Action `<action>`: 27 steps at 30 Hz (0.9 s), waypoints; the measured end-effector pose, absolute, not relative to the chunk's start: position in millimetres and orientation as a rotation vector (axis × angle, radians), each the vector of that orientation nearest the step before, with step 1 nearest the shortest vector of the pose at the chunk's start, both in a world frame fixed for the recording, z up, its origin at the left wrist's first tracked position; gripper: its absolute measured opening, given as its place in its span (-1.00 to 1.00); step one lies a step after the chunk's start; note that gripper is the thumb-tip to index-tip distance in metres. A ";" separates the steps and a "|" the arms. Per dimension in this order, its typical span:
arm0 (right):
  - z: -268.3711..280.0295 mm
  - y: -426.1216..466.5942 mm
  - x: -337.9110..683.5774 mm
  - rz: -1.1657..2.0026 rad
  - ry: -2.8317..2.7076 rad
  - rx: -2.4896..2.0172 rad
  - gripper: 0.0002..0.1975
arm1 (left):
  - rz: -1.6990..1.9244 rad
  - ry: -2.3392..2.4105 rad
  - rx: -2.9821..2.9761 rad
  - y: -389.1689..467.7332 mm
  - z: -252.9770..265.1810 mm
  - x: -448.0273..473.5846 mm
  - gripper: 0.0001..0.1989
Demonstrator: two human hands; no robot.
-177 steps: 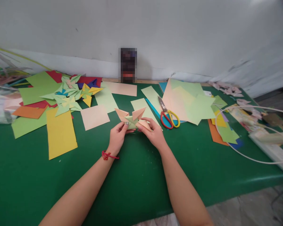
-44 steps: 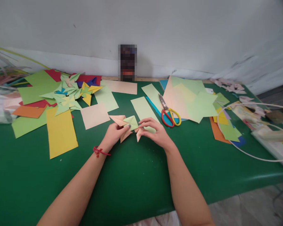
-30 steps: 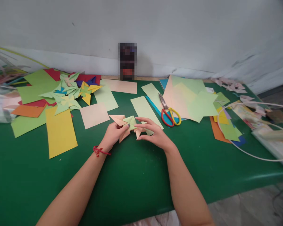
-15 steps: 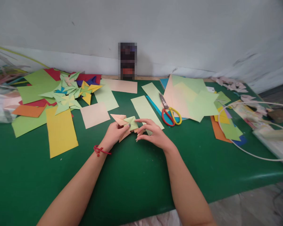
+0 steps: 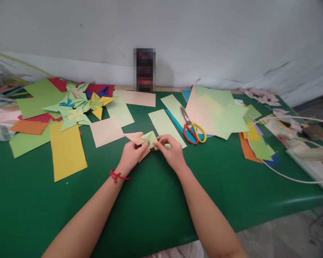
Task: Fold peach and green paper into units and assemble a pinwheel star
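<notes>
A folded paper star (image 5: 144,139) of peach and light green points sits just above the green table (image 5: 156,200), held between both hands. My left hand (image 5: 131,157), with a red cord at the wrist, grips its left side, thumb on the green centre. My right hand (image 5: 170,150) pinches the star's right side, its fingers curled over the paper and hiding the right points.
Red-and-yellow scissors (image 5: 191,129) lie right of my hands. Several finished paper stars (image 5: 76,107) and coloured sheets lie at the back left; a yellow sheet (image 5: 66,150) lies nearer. A peach square (image 5: 106,130), green strips (image 5: 164,123), a paper stack (image 5: 218,113) and a white hoop (image 5: 285,179) lie around.
My right hand has moved left and closed its fingers onto the star's right side; half a second ago the fingers were spread. The left hand keeps its grip.
</notes>
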State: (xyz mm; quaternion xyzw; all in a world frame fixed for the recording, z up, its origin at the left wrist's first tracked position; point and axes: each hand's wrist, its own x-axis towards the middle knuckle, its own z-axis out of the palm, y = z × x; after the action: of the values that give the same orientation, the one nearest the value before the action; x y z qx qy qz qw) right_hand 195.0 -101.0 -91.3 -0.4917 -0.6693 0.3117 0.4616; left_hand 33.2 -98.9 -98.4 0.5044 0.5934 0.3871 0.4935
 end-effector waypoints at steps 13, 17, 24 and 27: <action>-90.3 -102.7 192.6 0.734 -1.678 -1.242 -0.88 | 0.940 1.593 1.225 -104.6 -91.8 39.9 -0.65; -89.7 -101.4 193.3 0.755 -1.695 -1.211 -0.88 | 0.941 1.596 1.269 -104.1 -92.3 38.4 -0.64; -90.1 -100.4 193.6 0.859 -1.615 -1.186 -0.89 | 0.924 1.579 1.374 -105.1 -93.0 35.4 -0.64; -89.1 -101.4 193.0 0.859 -1.595 -1.192 -0.88 | 0.922 1.555 1.412 -105.1 -90.9 33.9 -0.66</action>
State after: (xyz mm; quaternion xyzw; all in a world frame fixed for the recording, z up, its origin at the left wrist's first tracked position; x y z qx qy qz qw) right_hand 193.0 -101.4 -89.1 -0.4859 -0.6500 0.3502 0.4677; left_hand 33.9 -105.1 -90.9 0.5611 0.6179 0.3663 0.4114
